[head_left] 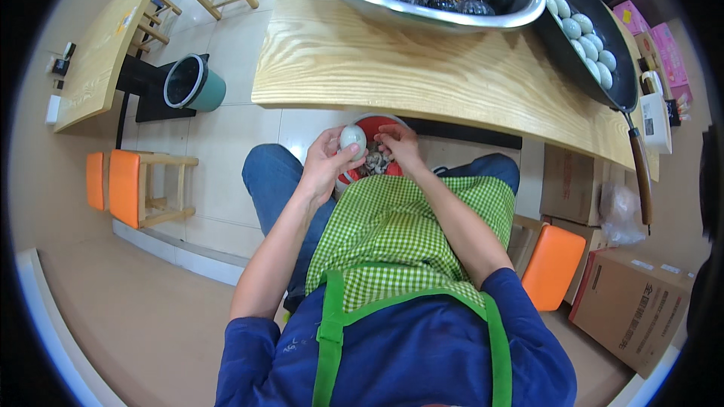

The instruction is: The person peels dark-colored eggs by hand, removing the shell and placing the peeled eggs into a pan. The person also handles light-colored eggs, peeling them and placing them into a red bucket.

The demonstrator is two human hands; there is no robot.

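Fingers of our left hand (323, 164): curled round one egg (352, 141), which we should hold lightly, tub (370, 125) below; right hand (403, 146): bent just beside, any pinch we cannot tell.

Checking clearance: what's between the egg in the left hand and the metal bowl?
Head view: an edge of the red container, then the wood-grain tabletop, lie between the pale egg in the left hand and the metal bowl.
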